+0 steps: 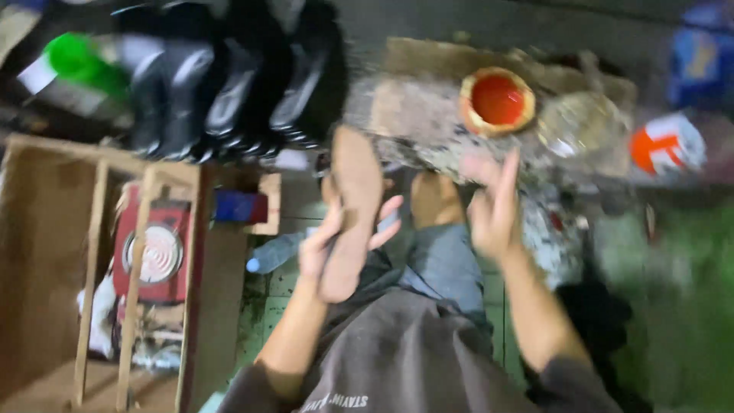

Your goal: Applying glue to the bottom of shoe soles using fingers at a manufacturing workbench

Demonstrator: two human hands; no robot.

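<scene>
Left hand [329,245] grips the tan shoe sole [350,210]; right hand [493,210] hangs open, risking knocking the red glue tin [497,100].

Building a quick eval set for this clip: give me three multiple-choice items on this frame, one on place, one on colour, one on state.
1. Where is the round can of paint?
A. on the cluttered board ahead of the knees
B. inside the wooden crate
C. in the right hand

2. What colour is the paint in it?
A. green
B. red
C. white

3. What is the left hand doing?
A. resting flat on the floor
B. holding a tan shoe sole
C. gripping a bottle

Answers: 1 A, the can sits on the board; 2 B, its inside is red; 3 B, fingers wrap the sole, while the right hand is open beside it.
</scene>
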